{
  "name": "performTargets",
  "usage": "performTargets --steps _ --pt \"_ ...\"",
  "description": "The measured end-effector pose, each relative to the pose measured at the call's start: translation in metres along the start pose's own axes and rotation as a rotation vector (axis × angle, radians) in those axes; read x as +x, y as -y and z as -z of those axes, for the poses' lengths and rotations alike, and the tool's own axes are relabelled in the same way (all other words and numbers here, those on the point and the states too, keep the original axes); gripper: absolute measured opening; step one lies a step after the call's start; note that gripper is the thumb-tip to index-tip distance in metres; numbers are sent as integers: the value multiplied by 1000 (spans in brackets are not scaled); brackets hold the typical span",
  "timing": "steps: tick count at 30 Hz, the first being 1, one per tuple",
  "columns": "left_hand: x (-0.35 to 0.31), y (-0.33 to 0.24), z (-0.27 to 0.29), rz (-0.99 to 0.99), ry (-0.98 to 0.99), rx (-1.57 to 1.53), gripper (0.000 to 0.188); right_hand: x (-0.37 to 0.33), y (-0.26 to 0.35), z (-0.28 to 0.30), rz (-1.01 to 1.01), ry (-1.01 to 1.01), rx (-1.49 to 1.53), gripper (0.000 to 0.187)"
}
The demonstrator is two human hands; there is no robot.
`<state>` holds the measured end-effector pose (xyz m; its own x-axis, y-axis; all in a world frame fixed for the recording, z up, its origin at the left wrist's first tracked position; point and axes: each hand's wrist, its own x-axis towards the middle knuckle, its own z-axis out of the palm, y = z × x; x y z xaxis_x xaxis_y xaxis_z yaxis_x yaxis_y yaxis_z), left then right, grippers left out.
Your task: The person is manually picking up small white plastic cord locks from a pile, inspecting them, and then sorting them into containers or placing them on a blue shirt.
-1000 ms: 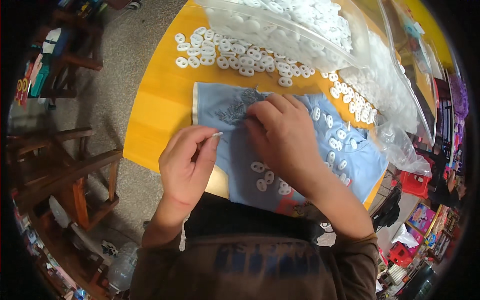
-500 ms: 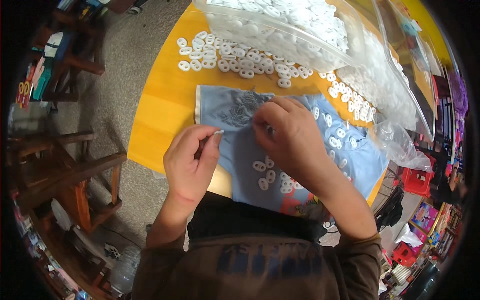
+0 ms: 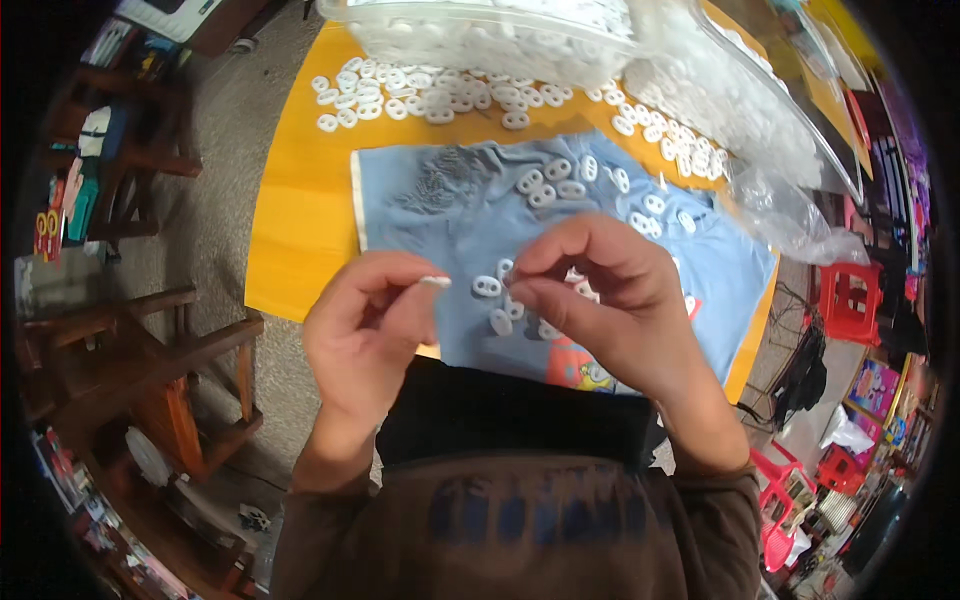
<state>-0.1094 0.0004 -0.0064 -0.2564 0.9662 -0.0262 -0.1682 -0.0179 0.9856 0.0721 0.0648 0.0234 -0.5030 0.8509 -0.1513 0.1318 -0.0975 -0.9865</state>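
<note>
My left hand (image 3: 365,325) pinches a small white two-hole oval piece (image 3: 433,281) edge-on between thumb and forefinger. To its right, my right hand (image 3: 605,295) has thumb and forefinger pressed together; whatever they hold is too small to make out. Both hands are above a light blue T-shirt (image 3: 440,235) spread on the table, with a gap between them. Several loose white two-hole ovals (image 3: 487,287) lie on the cloth beside and partly behind my right fingertips. A heap of small dark grey pieces (image 3: 445,180) sits on the shirt's far left part.
At the back stands a clear plastic tub (image 3: 480,45) full of white pieces. Many more white ovals (image 3: 370,95) lie on the yellow tabletop (image 3: 290,220) before it. A clear plastic bag (image 3: 790,215) is at the right. Red stools (image 3: 850,300) and a wooden chair (image 3: 180,380) flank the table.
My right hand has come back from near the dark heap toward my left hand, uncovering several ovals on the shirt. The left hand keeps its white piece. The view has shifted slightly.
</note>
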Motion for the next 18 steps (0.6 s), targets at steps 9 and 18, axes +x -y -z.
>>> performTargets --steps 9,18 --pt "-33 -10 -40 202 292 -187 16 -68 -3 3 -4 -62 438 23" --pt "-50 -21 -57 265 360 -179 11 -102 -8 9 45 -66 453 26"
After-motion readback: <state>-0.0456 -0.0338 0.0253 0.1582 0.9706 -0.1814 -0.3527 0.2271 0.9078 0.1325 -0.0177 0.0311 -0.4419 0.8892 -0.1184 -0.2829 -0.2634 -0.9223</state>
